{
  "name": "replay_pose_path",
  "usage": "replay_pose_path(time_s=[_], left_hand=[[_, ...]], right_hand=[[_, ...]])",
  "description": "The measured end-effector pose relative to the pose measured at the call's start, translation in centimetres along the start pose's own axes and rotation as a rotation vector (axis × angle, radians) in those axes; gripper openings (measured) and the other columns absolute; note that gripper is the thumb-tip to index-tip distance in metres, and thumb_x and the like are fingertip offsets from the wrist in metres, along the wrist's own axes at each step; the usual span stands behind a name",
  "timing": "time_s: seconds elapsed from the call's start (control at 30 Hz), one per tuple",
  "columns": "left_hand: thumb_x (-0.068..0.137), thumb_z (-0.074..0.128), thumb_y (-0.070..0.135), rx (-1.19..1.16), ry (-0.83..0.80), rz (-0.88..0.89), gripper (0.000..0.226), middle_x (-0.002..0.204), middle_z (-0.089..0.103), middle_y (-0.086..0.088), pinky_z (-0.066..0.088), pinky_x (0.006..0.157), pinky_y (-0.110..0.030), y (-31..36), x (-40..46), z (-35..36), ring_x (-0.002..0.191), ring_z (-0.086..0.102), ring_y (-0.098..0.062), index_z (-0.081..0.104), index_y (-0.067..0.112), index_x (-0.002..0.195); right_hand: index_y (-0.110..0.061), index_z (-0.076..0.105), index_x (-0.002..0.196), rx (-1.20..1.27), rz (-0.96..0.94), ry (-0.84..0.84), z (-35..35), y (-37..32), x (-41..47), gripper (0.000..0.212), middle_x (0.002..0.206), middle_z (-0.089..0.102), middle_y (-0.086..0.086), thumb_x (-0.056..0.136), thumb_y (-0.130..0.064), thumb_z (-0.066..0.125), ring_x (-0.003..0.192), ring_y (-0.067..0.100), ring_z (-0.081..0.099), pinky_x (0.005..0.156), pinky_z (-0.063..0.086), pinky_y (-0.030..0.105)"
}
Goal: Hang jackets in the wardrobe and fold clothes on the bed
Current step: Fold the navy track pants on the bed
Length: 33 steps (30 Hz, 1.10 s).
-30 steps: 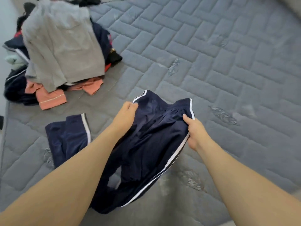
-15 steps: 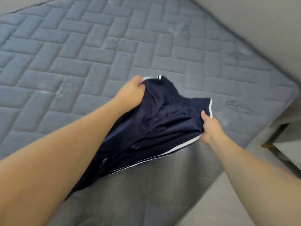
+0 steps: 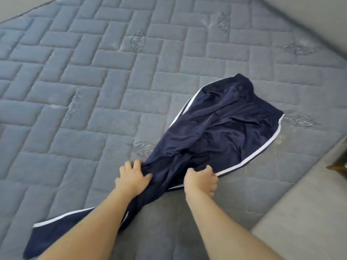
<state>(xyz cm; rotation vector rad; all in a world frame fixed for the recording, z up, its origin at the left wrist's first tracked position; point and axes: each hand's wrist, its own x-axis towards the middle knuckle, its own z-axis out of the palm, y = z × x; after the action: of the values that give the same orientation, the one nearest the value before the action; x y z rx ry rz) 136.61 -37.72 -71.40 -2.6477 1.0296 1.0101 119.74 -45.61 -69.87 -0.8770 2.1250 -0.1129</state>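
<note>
Navy track pants (image 3: pixel 223 126) with white side stripes lie stretched across the grey quilted mattress (image 3: pixel 93 91). Their waistband end lies spread out at the far right. The leg end trails toward the near left, partly hidden under my left forearm. My left hand (image 3: pixel 132 180) grips the bunched fabric at mid-length on its left side. My right hand (image 3: pixel 201 180) grips the striped right edge of the same stretch, a short way from the left hand.
The mattress's right edge (image 3: pixel 281 184) runs diagonally close to the pants, with pale floor (image 3: pixel 309 212) beyond it. A wall (image 3: pixel 309 19) borders the mattress at the upper right. A dark wooden piece (image 3: pixel 338 167) shows at the right frame edge.
The pants have gone from hanging by the waistband in both hands to lying on the mattress. Both hands have moved down to grip the middle of the legs. The view shifted right.
</note>
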Motion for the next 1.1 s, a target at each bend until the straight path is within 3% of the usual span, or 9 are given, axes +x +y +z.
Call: replay_pose_path(time_s=[0.1, 0.27, 0.37, 0.5, 0.63, 0.8, 0.9, 1.0, 1.1], left_hand=[[0.085, 0.064, 0.052, -0.216, -0.197, -0.064, 0.036, 0.111, 0.056, -0.010, 0.047, 0.094, -0.040, -5.6, -1.2, -0.3, 0.105, 0.056, -0.026, 0.060, 0.017, 0.092], [0.082, 0.069, 0.040, -0.286, -0.493, 0.114, 0.022, 0.099, 0.067, 0.004, 0.048, 0.079, -0.030, -11.5, -3.6, -1.0, 0.090, 0.061, -0.015, 0.057, 0.026, 0.093], [0.088, 0.056, 0.031, -0.078, -0.353, 0.239, 0.014, 0.109, 0.063, 0.000, 0.041, 0.076, -0.032, -13.5, -4.8, -0.3, 0.097, 0.057, -0.021, 0.049, 0.025, 0.099], [0.085, 0.054, 0.042, 0.098, 0.243, 0.386, 0.024, 0.102, 0.052, 0.004, 0.034, 0.073, -0.037, -15.1, -6.4, 0.0, 0.097, 0.052, -0.026, 0.049, 0.023, 0.099], [0.078, 0.055, 0.066, 0.132, -0.081, 0.286, 0.054, 0.113, 0.051, 0.001, 0.040, 0.084, -0.041, -15.2, -7.9, 1.6, 0.109, 0.050, -0.025, 0.052, 0.022, 0.109], [0.090, 0.047, 0.034, 0.231, -0.005, 0.262, 0.028, 0.120, 0.050, -0.006, 0.038, 0.086, -0.040, -14.7, -9.2, 3.3, 0.111, 0.046, -0.029, 0.060, 0.018, 0.108], [0.088, 0.049, 0.034, -0.200, -0.065, 0.187, 0.019, 0.098, 0.065, -0.006, 0.044, 0.075, -0.033, -15.4, -8.3, 0.4, 0.094, 0.059, -0.029, 0.061, 0.019, 0.086], [0.083, 0.058, 0.027, -0.651, -0.035, 0.044, 0.023, 0.060, 0.054, -0.001, 0.035, 0.056, -0.031, -18.5, -6.4, -4.7, 0.063, 0.052, -0.022, 0.050, 0.015, 0.065], [0.075, 0.059, 0.030, -0.821, 0.208, -0.074, 0.018, 0.061, 0.051, -0.003, 0.033, 0.059, -0.033, -22.6, -3.9, -10.2, 0.067, 0.050, -0.021, 0.052, 0.015, 0.069]], right_hand=[[-0.012, 0.052, 0.132, -0.113, -0.348, -0.103, 3.5, 0.3, -3.5, 0.045, 0.135, 0.049, 0.012, 0.089, -0.022, 0.056, 0.118, 0.034, 0.049, 0.098, 0.039, 0.039], [-0.002, 0.049, 0.128, 0.316, 0.004, -0.266, 6.8, -1.7, -7.1, 0.046, 0.127, 0.058, 0.016, 0.093, -0.030, 0.056, 0.112, 0.035, 0.056, 0.091, 0.044, 0.037], [-0.002, 0.040, 0.135, 0.248, 0.058, -0.204, 7.2, -2.4, -8.2, 0.068, 0.134, 0.048, 0.017, 0.085, -0.041, 0.067, 0.117, 0.037, 0.051, 0.098, 0.044, 0.042], [-0.009, 0.042, 0.136, -0.130, -0.320, 0.117, 6.5, -3.7, -8.3, 0.064, 0.137, 0.040, 0.017, 0.081, -0.031, 0.067, 0.120, 0.040, 0.045, 0.099, 0.041, 0.045], [-0.001, 0.049, 0.128, -0.175, -0.214, -0.280, 8.8, -4.7, -9.4, 0.060, 0.103, 0.063, 0.012, 0.082, -0.034, 0.069, 0.094, 0.030, 0.059, 0.082, 0.048, 0.034], [-0.010, 0.057, 0.121, -0.702, -0.236, -0.366, 10.8, -4.8, -9.1, 0.035, 0.122, 0.058, 0.015, 0.092, -0.030, 0.059, 0.123, 0.030, 0.054, 0.103, 0.043, 0.034], [-0.003, 0.054, 0.127, -0.341, -0.271, -0.295, 11.5, -5.4, -9.1, 0.034, 0.122, 0.059, 0.015, 0.094, -0.011, 0.049, 0.106, 0.030, 0.057, 0.085, 0.045, 0.028], [-0.006, 0.055, 0.093, 0.478, -0.071, -0.491, 10.4, -7.6, -9.5, 0.021, 0.092, 0.058, 0.014, 0.090, 0.007, 0.038, 0.072, 0.022, 0.052, 0.062, 0.044, 0.031], [0.000, 0.059, 0.097, 0.902, 0.074, -0.766, 8.9, -9.1, -10.5, 0.038, 0.095, 0.069, 0.016, 0.085, 0.016, 0.027, 0.091, 0.031, 0.063, 0.080, 0.052, 0.040]])
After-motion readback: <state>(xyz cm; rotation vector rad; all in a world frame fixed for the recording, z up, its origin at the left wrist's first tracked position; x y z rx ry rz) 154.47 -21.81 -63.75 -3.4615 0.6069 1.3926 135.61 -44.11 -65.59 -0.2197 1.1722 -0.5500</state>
